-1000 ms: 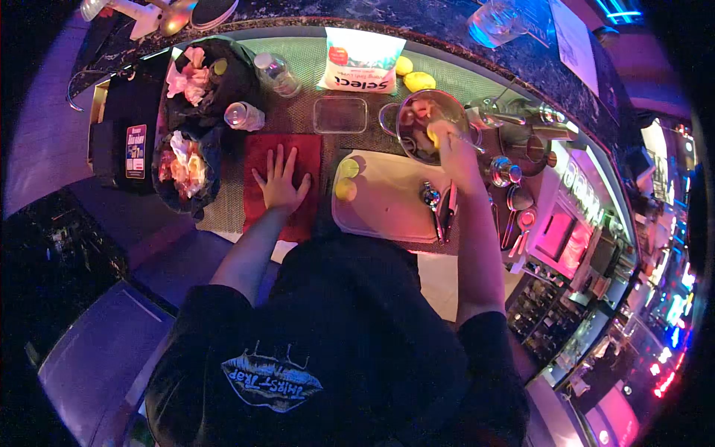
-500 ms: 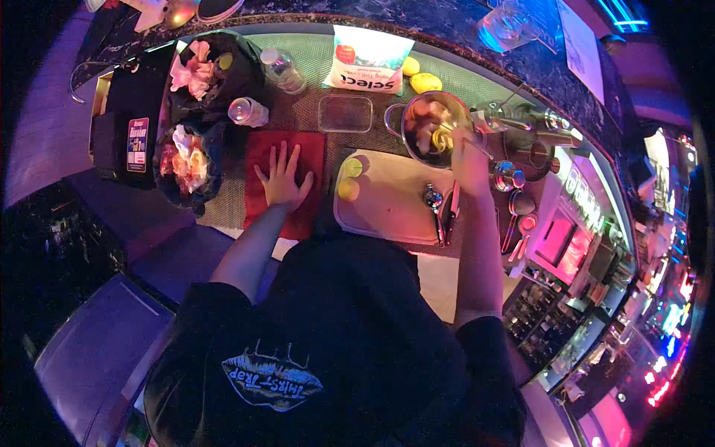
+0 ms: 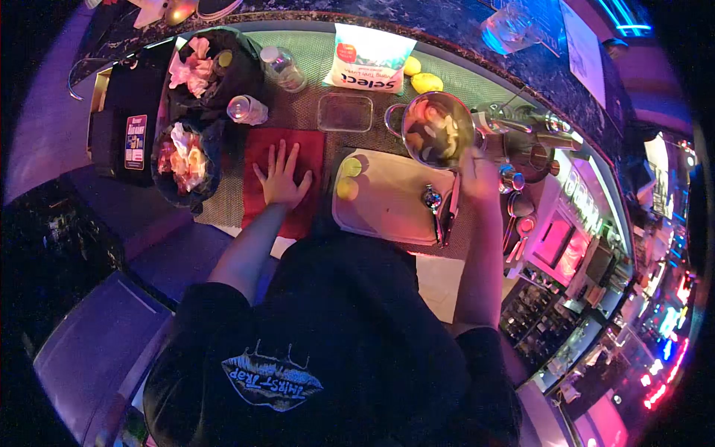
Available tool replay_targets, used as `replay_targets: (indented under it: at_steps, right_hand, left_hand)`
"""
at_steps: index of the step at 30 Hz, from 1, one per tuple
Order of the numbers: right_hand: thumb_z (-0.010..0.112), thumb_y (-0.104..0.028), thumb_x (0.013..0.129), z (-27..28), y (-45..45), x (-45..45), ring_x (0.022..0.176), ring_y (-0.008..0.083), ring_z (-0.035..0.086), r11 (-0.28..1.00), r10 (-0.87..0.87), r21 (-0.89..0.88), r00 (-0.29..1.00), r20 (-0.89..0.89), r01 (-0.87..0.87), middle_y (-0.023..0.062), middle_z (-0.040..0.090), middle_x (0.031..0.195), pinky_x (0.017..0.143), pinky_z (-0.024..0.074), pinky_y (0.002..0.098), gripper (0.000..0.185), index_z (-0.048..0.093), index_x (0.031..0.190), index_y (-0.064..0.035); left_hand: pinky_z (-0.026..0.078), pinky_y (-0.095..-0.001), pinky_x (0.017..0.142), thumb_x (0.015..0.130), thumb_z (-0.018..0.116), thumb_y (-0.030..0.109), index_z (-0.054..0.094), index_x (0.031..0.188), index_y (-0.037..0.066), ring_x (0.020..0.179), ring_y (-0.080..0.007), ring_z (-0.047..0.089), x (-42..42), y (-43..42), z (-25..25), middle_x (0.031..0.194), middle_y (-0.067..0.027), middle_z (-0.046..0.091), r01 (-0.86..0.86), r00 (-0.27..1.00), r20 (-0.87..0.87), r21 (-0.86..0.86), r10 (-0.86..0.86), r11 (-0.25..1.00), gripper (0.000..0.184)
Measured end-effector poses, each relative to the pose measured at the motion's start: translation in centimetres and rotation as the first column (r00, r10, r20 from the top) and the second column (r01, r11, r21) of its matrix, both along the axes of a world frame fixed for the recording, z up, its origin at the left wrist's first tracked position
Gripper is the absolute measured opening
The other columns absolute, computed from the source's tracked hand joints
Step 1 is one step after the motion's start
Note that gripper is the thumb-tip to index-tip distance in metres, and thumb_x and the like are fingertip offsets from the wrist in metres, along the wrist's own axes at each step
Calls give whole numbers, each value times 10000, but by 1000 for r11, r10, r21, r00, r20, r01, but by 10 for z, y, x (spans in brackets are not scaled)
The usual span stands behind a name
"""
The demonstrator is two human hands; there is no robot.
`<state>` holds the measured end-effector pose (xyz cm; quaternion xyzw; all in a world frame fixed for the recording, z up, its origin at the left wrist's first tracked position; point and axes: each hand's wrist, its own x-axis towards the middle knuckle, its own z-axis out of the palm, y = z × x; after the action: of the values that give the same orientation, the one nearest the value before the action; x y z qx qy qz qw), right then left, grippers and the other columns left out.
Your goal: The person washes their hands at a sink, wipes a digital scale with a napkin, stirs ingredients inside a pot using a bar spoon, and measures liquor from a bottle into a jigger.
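My left hand [image 3: 281,179] lies flat with spread fingers on a red cloth [image 3: 257,216]. At the near right rim of a round metal pot [image 3: 408,138] is my right hand [image 3: 479,175], its fingers blurred; I cannot make out what it holds, if anything. Inside the pot are pale and yellow pieces [image 3: 439,128]. Left of that hand, a light cutting board [image 3: 387,205] bears two yellow-green citrus pieces [image 3: 348,188] at its left edge. A metal tool [image 3: 433,200] and a knife [image 3: 450,212] lie at its right edge.
Beyond the board stand a clear rectangular container [image 3: 345,113], a white bag [image 3: 369,59] and two lemons [image 3: 427,82]. A bottle [image 3: 283,71] and a glass jar [image 3: 247,110] are near two black bowls [image 3: 216,167]. Jiggers and strainers [image 3: 521,205] sit at the right.
My right hand has drawn back from inside the pot toward its near right rim, showing more of the contents. My left hand stays on the cloth. The view has shifted slightly.
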<state>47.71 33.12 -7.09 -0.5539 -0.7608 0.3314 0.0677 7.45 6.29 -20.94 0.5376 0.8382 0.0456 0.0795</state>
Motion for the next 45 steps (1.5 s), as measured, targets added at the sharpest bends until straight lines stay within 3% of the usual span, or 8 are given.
replay_targets:
  at_steps: [1, 4, 6, 12, 22, 26, 39, 45]
  right_hand:
    - [609, -269, 1050, 9, -1, 0, 826, 299, 703, 991, -27, -131, 1000, 12, 28, 131, 767, 998, 728, 545, 420, 240, 710, 1127, -66]
    - [540, -284, 1099, -40, -11, -14, 850, 296, 711, 969, 176, 195, 977, -122, -150, 121, 773, 1034, 755, 556, 437, 275, 698, 1154, -67]
    - [499, -286, 1123, -32, -3, -43, 860, 305, 713, 998, -61, -45, 896, -440, 45, 122, 769, 1021, 788, 560, 438, 309, 702, 1169, -58]
    - [498, -254, 1121, 2, 19, -37, 945, 299, 711, 968, -208, 85, 941, -266, 238, 125, 751, 1044, 879, 551, 410, 286, 694, 1193, -58]
    - [520, -196, 1115, -10, 37, -54, 830, 343, 713, 902, 160, 425, 973, -166, -76, 107, 764, 995, 795, 563, 427, 224, 686, 1207, -76]
    - [540, -189, 1106, 3, 31, -30, 779, 364, 717, 991, 126, 54, 984, -126, -120, 106, 778, 965, 747, 565, 451, 207, 691, 1216, -99]
    - [559, -235, 1088, 5, 74, -1, 813, 348, 736, 914, 217, 342, 976, 38, -216, 149, 795, 987, 719, 565, 443, 222, 720, 1091, -82]
    - [560, -220, 1079, -1, 37, -2, 895, 262, 717, 993, 72, -76, 968, -239, -93, 96, 769, 996, 825, 557, 370, 237, 723, 1060, -49]
  left_hand:
    - [110, -864, 1205, 928, 661, 569, 304, 1736, 332, 1682, -349, 181, 2, 2, 0, 1834, -43, 214, 4, 1000, 2, 2, -4, 1000, 915]
    - [114, -867, 1202, 925, 665, 567, 306, 1735, 331, 1680, -353, 186, 4, 4, -1, 1833, -45, 216, 6, 1000, 13, 22, -6, 1000, 917]
    - [118, -869, 1199, 923, 668, 564, 309, 1734, 330, 1678, -357, 190, 3, 3, -1, 1832, -47, 219, 4, 1000, 16, 30, -4, 1000, 918]
    - [131, -875, 1192, 923, 668, 568, 312, 1732, 329, 1675, -362, 199, 0, 2, -5, 1831, -47, 220, 5, 1000, 8, 47, -6, 999, 916]
    - [137, -876, 1190, 930, 664, 568, 301, 1735, 330, 1677, -367, 191, 1, 1, -2, 1833, -55, 211, 12, 1000, 3, 32, -12, 999, 914]
    - [131, -871, 1195, 934, 658, 570, 294, 1737, 331, 1679, -366, 187, 1, 0, -1, 1834, -55, 207, 13, 1000, -2, 11, -13, 1000, 913]
    - [115, -863, 1203, 931, 654, 577, 299, 1737, 331, 1683, -359, 181, 0, -2, -4, 1833, -48, 215, 6, 1000, 12, 40, -6, 999, 914]
    - [120, -864, 1201, 926, 659, 578, 308, 1734, 335, 1683, -354, 183, 3, 1, -3, 1830, -47, 228, -2, 1000, 13, 53, 1, 999, 914]
